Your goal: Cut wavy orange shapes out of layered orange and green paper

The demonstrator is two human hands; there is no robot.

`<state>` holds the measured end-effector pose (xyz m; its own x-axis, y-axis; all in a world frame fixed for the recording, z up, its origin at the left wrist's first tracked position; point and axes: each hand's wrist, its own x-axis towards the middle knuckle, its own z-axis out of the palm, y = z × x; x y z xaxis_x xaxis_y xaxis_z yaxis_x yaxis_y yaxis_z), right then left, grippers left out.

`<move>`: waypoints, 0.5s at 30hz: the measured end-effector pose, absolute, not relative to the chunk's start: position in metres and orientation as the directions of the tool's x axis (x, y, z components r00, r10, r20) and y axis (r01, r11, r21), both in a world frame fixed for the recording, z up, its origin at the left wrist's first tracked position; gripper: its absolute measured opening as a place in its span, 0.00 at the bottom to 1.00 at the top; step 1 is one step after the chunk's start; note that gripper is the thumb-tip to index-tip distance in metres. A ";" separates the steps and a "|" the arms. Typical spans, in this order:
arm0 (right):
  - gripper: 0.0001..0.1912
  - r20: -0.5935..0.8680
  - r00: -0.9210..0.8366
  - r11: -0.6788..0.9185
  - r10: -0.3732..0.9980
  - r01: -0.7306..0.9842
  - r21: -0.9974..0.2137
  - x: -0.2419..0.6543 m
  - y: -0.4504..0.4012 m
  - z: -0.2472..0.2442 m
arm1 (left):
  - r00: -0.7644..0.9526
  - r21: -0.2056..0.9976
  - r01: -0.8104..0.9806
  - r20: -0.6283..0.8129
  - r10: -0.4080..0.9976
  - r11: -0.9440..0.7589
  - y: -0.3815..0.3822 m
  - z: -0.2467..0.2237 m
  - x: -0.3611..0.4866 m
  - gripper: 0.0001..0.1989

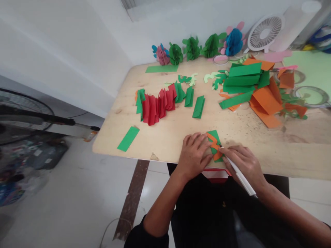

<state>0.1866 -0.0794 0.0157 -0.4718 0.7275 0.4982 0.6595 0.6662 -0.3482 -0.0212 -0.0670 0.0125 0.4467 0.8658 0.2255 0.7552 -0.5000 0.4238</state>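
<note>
Near the front edge of the table, an orange wavy paper cutout (215, 146) lies over a green paper strip (214, 135). My left hand (194, 151) rests on them from the left, fingers extended and pressing down on the edge of the papers. A white pen (239, 174) is gripped in my right hand (244, 163), its tip at the right edge of the orange cutout. Whether there is a drawn line under the tip is too small to tell.
Red folded papers (157, 105) and green folded pieces (198, 106) stand mid-table. Green folded strips (243, 77) and orange papers (267, 100) pile up at the right. Another green strip (128, 138) lies left. Behind are paper honeycomb figures (192, 48) and a white fan (265, 32).
</note>
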 end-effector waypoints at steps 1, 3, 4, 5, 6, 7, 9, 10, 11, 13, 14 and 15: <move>0.15 0.501 -0.475 0.671 0.723 0.655 -0.347 0.187 -0.079 0.015 | 0.447 0.423 0.752 0.236 0.863 -0.505 -0.067 0.013 -0.022 0.15; 0.16 0.500 -0.482 0.677 0.719 0.648 -0.349 0.187 -0.079 0.015 | 0.445 0.424 0.744 0.262 0.856 -0.516 -0.068 0.013 -0.024 0.15; 0.16 0.498 -0.482 0.676 0.721 0.648 -0.352 0.187 -0.079 0.015 | 0.447 0.424 0.738 0.274 0.851 -0.525 -0.068 0.013 -0.025 0.14; 0.17 0.496 -0.480 0.674 0.723 0.648 -0.355 0.187 -0.079 0.015 | 0.454 0.425 0.730 0.285 0.845 -0.535 -0.069 0.014 -0.026 0.14; 0.17 0.495 -0.479 0.672 0.725 0.648 -0.358 0.188 -0.079 0.014 | 0.465 0.427 0.719 0.293 0.836 -0.549 -0.070 0.014 -0.027 0.13; 0.17 0.495 -0.479 0.672 0.725 0.647 -0.360 0.188 -0.079 0.014 | 0.483 0.427 0.704 0.298 0.823 -0.567 -0.070 0.015 -0.029 0.13; 0.17 0.500 -0.485 0.680 0.717 0.643 -0.352 0.188 -0.079 0.013 | 0.532 0.421 0.669 0.304 0.790 -0.612 -0.071 0.017 -0.033 0.13; 0.17 0.502 -0.491 0.685 0.712 0.643 -0.342 0.188 -0.079 0.013 | 0.559 0.414 0.652 0.304 0.771 -0.636 -0.071 0.018 -0.035 0.14; 0.17 0.504 -0.496 0.689 0.707 0.644 -0.333 0.189 -0.079 0.013 | 0.587 0.403 0.636 0.300 0.752 -0.658 -0.071 0.018 -0.037 0.14; 0.16 0.508 -0.501 0.694 0.700 0.646 -0.319 0.189 -0.078 0.012 | 0.644 0.378 0.612 0.273 0.715 -0.695 -0.071 0.020 -0.042 0.16; 0.16 0.510 -0.501 0.694 0.700 0.645 -0.319 0.189 -0.078 0.012 | 0.670 0.364 0.605 0.249 0.700 -0.709 -0.071 0.020 -0.044 0.17; 0.16 0.511 -0.500 0.694 0.700 0.645 -0.321 0.189 -0.078 0.012 | 0.693 0.350 0.599 0.223 0.686 -0.720 -0.070 0.021 -0.046 0.18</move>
